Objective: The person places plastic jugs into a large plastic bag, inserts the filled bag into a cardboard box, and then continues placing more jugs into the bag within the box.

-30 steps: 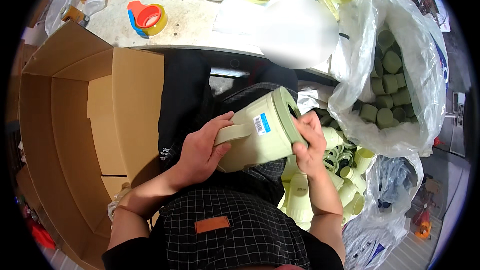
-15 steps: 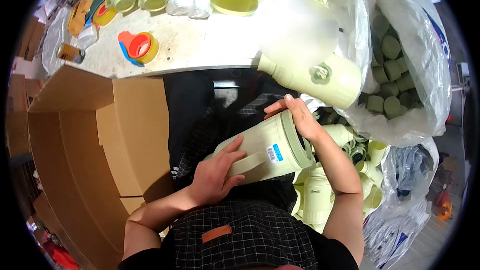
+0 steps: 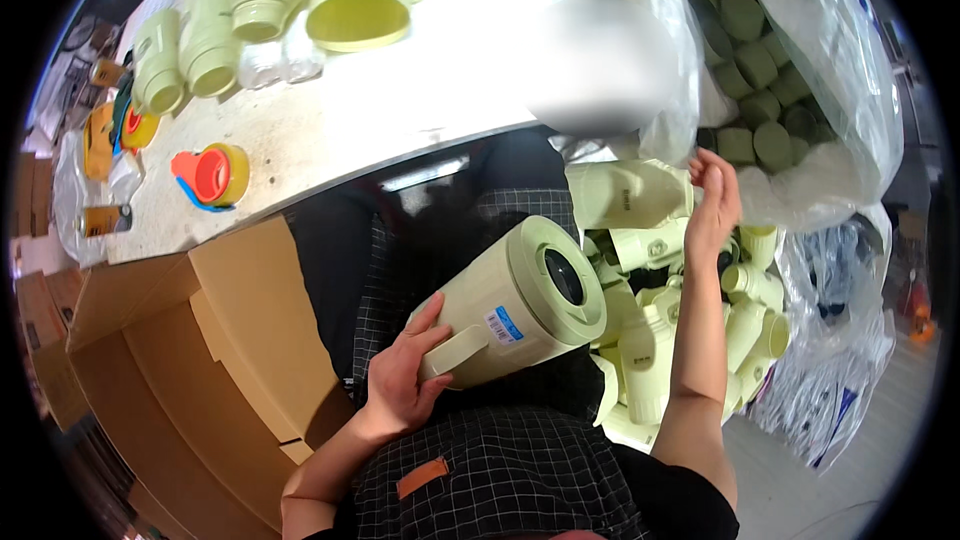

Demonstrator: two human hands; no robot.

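- The left hand (image 3: 405,380) was closed around the handle of a pale green jug (image 3: 510,305), thumb up against the jug's side, holding it tilted over the lap with its dark round opening facing up and to the right.
- A small sticker (image 3: 503,324) sat on the jug's wall just above the handle.
- The right hand (image 3: 715,205) was up and to the right of the jug, well clear of it, fingers loosely curled and half open, gripping nothing that could be seen; its fingertips were at the edge of a clear plastic bag (image 3: 850,90).
- That bag held round green lids (image 3: 760,140).
- Just right of the jug, below the right hand, lay a heap of more pale green jugs (image 3: 700,320).
- Left of the jug stood an open cardboard box (image 3: 200,360).
- Above the jug ran a white table (image 3: 400,110) with a red and yellow tape roll (image 3: 215,175) and upturned green jugs (image 3: 360,0).
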